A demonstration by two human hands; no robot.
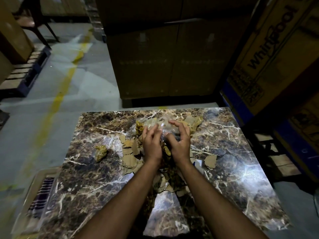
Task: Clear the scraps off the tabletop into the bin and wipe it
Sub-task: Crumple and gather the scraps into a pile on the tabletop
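Observation:
Torn cardboard scraps and gold foil bits lie across the middle of a dark marble tabletop. A crumpled clear plastic wrap sits at the far side of the pile. My left hand and my right hand are side by side over the pile, fingers curled around the plastic wrap and the scraps under it. One gold foil wad lies apart to the left. A clear bin with a striped cloth inside stands on the floor at the table's left front.
Large cardboard boxes stand close behind the table, and a printed appliance box rises on the right. A pallet sits at far left. A yellow line runs along the grey floor.

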